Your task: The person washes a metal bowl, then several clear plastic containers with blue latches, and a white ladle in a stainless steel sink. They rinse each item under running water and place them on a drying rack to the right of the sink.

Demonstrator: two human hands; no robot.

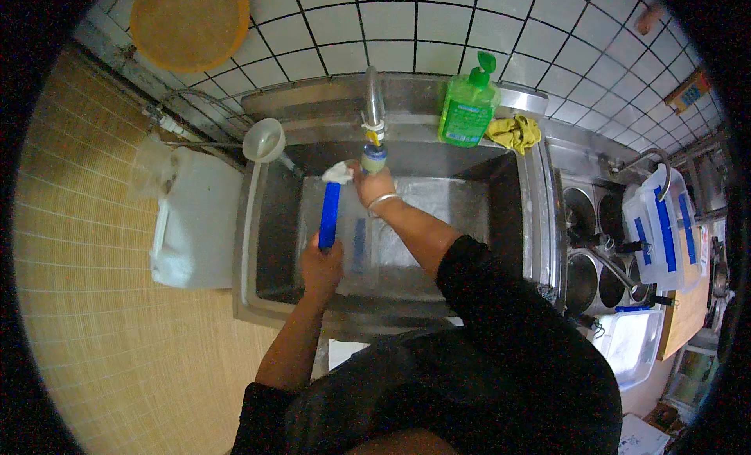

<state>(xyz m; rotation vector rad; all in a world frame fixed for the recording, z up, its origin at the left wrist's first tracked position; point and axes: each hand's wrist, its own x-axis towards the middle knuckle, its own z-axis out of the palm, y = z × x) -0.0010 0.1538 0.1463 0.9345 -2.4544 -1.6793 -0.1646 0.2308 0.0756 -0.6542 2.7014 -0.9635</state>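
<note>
My left hand (322,267) grips the near end of a clear plastic piece with a bright blue strip (330,214), held over the sink. A second blue strip (359,244) shows dimly beside it; whether both belong to one lid or box is hard to tell. My right hand (376,186), with a bangle at the wrist, is just below the tap nozzle (374,157). Its fingers hold a crumpled white cloth (338,172) close to the far end of the blue strip. The stainless-steel sink (507,220) lies under both hands.
A green soap bottle (467,112) and a yellow cloth (514,132) stand on the back ledge. A white ladle (264,139) leans at the left corner, near a white jerrycan (202,220). To the right are clear boxes with blue latches (663,232) and round metal wells (581,282).
</note>
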